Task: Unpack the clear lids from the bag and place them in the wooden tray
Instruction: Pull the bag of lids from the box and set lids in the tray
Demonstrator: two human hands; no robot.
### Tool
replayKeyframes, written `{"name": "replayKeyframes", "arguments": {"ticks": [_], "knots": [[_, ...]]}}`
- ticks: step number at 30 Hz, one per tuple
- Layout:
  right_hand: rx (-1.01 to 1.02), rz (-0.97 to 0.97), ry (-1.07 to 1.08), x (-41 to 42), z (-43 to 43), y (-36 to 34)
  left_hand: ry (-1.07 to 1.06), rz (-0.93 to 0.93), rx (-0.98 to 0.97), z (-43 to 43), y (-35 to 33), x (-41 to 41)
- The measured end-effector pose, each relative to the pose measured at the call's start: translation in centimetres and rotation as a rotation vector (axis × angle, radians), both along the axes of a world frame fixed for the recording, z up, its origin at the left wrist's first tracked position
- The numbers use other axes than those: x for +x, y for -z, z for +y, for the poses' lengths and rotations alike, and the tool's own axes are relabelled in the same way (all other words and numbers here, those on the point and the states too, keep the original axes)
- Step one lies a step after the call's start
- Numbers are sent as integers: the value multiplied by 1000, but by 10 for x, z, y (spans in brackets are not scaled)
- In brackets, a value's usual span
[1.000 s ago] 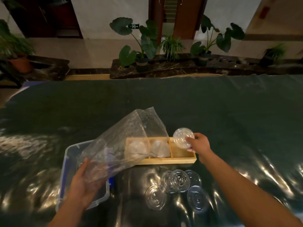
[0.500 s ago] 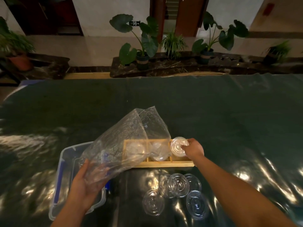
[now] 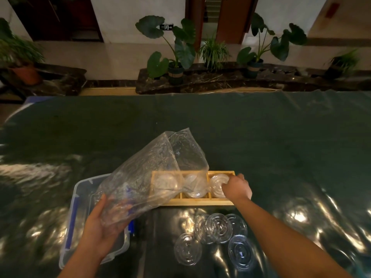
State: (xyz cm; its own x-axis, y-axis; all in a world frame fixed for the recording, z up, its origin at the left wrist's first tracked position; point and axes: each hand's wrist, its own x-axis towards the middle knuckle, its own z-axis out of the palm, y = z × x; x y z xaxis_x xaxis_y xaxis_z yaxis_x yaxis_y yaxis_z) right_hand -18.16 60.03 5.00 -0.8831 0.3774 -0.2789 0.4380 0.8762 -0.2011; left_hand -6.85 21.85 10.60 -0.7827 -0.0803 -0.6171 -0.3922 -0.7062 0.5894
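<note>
A wooden tray (image 3: 200,202) with three compartments lies on the dark table cover. My right hand (image 3: 236,187) holds a clear lid (image 3: 217,184) by its edge, low inside the tray's right compartment. Clear lids also sit in the middle compartment (image 3: 193,187) and the left one (image 3: 165,182), seen through the bag. My left hand (image 3: 104,219) grips the bottom of a crumpled clear plastic bag (image 3: 152,173), which slants up over the tray's left half. Several more clear lids (image 3: 218,227) lie loose on the table in front of the tray.
A clear plastic bin with blue latches (image 3: 80,223) stands at the left under my left hand. The table is covered with a glossy dark green sheet (image 3: 281,147). Potted plants (image 3: 176,57) line a ledge beyond the far edge.
My right hand has lowered the clear lid from above the tray's right end down into the right compartment. My left hand and the bag stay almost still.
</note>
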Motion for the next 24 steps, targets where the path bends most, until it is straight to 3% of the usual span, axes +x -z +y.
{"name": "replayKeyframes", "arguments": {"ticks": [12, 15, 19, 22, 24], "knots": [[-37, 35, 0, 7, 4, 3, -30, 39, -14, -3, 8, -1], [-115, 136, 15, 14, -4, -10, -27, -3, 16, -4, -2, 6], [-416, 272, -97, 37, -43, -42, -79, 33, -24, -1, -13, 7], [-932, 141, -218, 75, -96, -71, -139, 65, -143, 5, -17, 5], [-1113, 32, -299, 93, -136, -87, -151, 63, -180, 8, -23, 9]]}}
